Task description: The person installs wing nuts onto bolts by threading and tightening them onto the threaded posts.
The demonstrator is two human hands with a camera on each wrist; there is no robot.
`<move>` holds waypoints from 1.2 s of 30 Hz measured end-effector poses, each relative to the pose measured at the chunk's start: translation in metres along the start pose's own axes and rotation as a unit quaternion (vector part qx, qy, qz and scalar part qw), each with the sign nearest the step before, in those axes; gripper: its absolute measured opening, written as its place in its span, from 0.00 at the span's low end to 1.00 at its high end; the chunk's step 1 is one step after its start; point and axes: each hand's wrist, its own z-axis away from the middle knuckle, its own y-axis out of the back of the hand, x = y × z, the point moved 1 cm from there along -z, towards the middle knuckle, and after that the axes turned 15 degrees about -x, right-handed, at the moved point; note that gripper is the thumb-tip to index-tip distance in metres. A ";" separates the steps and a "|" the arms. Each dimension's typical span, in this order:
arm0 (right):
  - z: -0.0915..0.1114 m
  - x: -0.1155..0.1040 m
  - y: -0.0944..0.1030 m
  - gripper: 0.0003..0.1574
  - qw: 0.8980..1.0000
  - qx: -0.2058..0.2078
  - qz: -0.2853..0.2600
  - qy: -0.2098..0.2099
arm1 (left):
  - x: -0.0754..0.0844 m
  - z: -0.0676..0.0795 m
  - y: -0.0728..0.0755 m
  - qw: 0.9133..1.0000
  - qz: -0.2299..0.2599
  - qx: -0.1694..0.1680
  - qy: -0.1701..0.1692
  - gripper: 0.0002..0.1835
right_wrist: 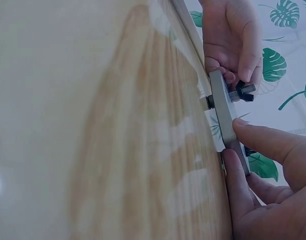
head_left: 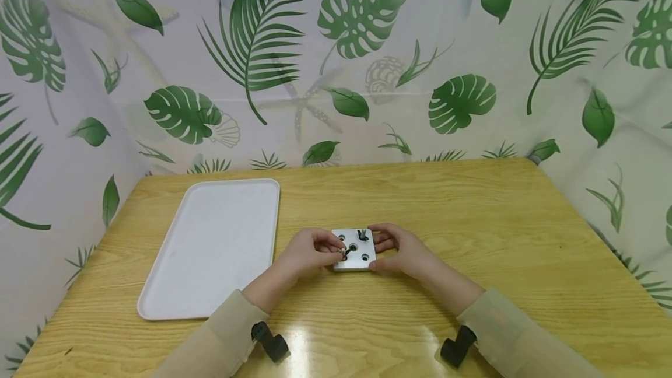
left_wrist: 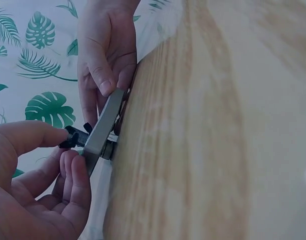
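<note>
A square silver metal plate (head_left: 358, 260) with several round holes is held just over the table between both hands. My left hand (head_left: 311, 252) is at its left side, thumb and index finger at a black wing nut (right_wrist: 249, 93) on a threaded bolt through the near-left corner. The bolt's head (right_wrist: 209, 103) sticks out under the plate. My right hand (head_left: 401, 252) grips the plate's right edge between thumb (right_wrist: 258, 134) and fingers. At the far-right corner stands a second bolt (head_left: 363, 233) with a black wing nut around it.
A white rectangular tray (head_left: 212, 249) lies on the wooden table (head_left: 472, 209), left of the hands. Behind the table hangs a white cloth (head_left: 294, 45) printed with green leaves. A black wrist camera (head_left: 270, 341) sits on each sleeve.
</note>
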 end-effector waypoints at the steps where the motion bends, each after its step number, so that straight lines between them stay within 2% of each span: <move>1: 0.000 0.000 0.000 0.52 1.000 0.000 0.000 0.000 | -0.001 0.000 0.000 1.000 -0.001 0.002 -0.001 0.08; 14: -0.004 0.002 -0.001 0.52 1.000 0.009 0.012 0.004 | -0.004 -0.003 -0.002 0.999 0.050 0.023 -0.003 0.06; 19: -0.004 0.002 -0.001 0.52 1.000 0.008 0.014 0.003 | -0.005 -0.004 -0.002 0.999 0.049 0.022 -0.004 0.04; 26: -0.004 0.005 -0.002 0.52 1.000 0.009 0.012 0.009 | -0.007 -0.002 -0.003 0.999 0.044 0.008 -0.003 0.11; 36: -0.002 0.008 -0.005 0.52 1.000 0.010 0.012 0.010 | -0.010 -0.001 -0.003 1.000 0.003 -0.006 -0.012 0.08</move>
